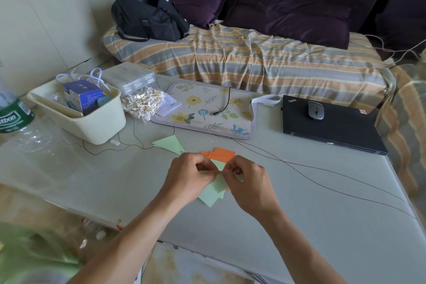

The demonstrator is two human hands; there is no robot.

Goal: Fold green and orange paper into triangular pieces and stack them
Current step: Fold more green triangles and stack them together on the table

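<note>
Green paper (213, 192) sits right in the middle of the action, held just above the pale table (299, 203) near its front edge, with both hands on its upper part. From the head view, the left hand (191, 176) has its fingers curled in, pinching the sheet's top edge, and the right hand (247, 182) mirrors it, fingertips curled and nipping the same edge from the other side. The two hands meet almost knuckle to knuckle, which reads as a crease being worked in. Below them the sheet's lower corner hangs down as a point, so it looks part-folded already, though how many folds it carries is hidden behind the fingers.

Orange paper (221, 154) lies flat just beyond the hands, partly covered by them; a sliver of orange also peeks out under the right hand's side. Whether that orange is folded or plain, I cannot tell. Farther out and to the left, one finished green triangle (169, 144) rests alone on the table, near a thin dark cable (322, 170).

So the tally, as I judge it: one green piece done, one green under way, orange yet to come, and no stack built so far.
</note>
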